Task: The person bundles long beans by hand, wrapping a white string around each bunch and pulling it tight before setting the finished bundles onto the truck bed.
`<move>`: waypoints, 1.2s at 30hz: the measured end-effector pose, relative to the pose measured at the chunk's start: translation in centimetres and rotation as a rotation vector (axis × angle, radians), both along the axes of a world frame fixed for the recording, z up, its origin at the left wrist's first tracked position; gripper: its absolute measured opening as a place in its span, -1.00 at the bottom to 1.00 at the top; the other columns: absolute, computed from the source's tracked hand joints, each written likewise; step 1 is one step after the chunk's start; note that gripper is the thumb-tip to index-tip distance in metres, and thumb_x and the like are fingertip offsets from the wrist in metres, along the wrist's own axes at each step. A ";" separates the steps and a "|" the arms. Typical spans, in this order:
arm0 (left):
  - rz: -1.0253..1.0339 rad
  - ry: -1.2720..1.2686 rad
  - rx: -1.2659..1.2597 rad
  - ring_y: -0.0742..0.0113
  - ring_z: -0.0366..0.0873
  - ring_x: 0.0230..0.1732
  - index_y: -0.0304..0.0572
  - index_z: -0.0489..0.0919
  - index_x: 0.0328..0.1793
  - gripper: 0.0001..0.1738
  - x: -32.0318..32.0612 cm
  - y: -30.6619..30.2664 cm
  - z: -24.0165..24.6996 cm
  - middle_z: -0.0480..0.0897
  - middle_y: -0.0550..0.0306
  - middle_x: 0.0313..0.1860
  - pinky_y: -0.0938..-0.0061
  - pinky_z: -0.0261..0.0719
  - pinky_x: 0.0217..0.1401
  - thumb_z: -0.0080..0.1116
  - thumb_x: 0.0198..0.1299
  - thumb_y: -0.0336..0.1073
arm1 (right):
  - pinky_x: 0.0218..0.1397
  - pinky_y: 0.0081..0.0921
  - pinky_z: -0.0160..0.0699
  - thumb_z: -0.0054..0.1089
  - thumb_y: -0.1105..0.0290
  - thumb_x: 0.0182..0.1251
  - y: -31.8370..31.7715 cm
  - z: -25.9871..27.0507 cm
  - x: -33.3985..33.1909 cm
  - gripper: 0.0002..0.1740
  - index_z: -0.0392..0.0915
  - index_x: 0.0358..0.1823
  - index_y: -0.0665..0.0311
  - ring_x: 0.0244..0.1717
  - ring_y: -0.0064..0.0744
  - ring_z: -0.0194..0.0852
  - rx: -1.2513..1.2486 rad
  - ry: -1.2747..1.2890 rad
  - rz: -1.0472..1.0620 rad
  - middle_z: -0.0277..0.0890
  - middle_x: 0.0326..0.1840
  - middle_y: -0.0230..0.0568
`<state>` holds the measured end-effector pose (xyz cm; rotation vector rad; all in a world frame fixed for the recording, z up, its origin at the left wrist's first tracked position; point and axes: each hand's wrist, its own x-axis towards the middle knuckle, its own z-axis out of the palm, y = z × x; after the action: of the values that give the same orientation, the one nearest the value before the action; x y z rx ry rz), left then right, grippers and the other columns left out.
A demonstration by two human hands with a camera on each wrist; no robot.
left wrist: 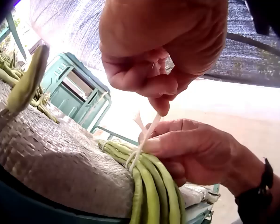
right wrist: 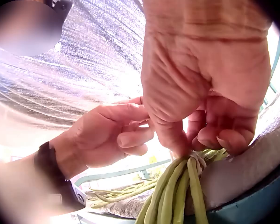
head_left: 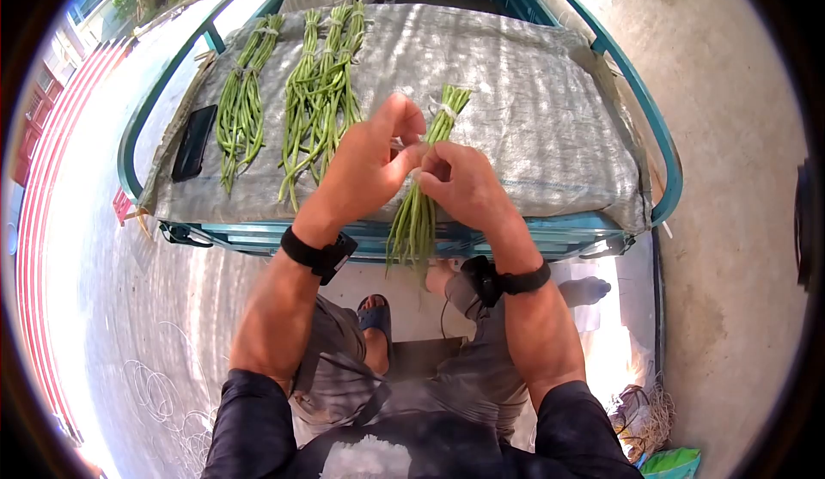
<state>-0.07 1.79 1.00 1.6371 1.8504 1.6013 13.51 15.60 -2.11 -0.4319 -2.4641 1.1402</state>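
Pinches pale tie strip [left wrist: 147,135] between left hand [head_left: 365,165] fingers; clamps right hand [head_left: 464,183] fingers round bean bundle [head_left: 413,221] on sack-covered surface [head_left: 533,109].

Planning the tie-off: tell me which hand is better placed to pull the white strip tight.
Left, likely. The left hand pinches the white strip above the bean bundle; the right hand holds the bundle at the tie, steadying it.
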 end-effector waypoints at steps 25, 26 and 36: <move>-0.030 0.048 -0.360 0.45 0.63 -0.31 -0.36 0.63 0.16 -0.59 -1.0 -1.2 -0.8 0.76 0.09 -0.07 0.50 0.62 -0.20 0.41 0.20 -0.36 | -0.30 -0.36 0.58 0.18 0.23 0.44 1.1 0.6 0.1 -0.64 0.62 -0.26 0.48 -0.42 -0.36 0.59 -0.362 -0.130 0.087 0.62 -0.42 -0.14; -0.025 0.011 -0.317 0.44 0.64 -0.32 -0.36 0.66 0.09 -0.64 -1.0 -1.0 -1.4 0.77 0.09 -0.12 0.50 0.62 -0.19 0.42 0.21 -0.35 | -0.30 -0.36 0.58 0.18 0.24 0.44 1.1 0.7 0.1 -0.65 0.62 -0.26 0.48 -0.42 -0.37 0.59 -0.364 -0.143 0.081 0.62 -0.42 -0.15; 0.077 0.075 -0.263 0.42 0.66 -0.39 -0.41 0.73 -0.13 -0.75 0.2 -0.8 -1.7 0.75 0.05 -0.41 0.43 0.59 -0.25 0.37 0.28 -0.29 | -0.24 -0.44 0.59 0.35 0.39 0.30 1.7 -0.3 0.8 -0.80 0.66 -0.20 0.41 -0.32 -0.50 0.58 -0.310 -0.054 0.155 0.64 -0.37 -0.29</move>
<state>0.15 1.00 -0.66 1.5471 2.0821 1.2724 14.29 17.33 -2.40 -0.3667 -2.4052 1.6045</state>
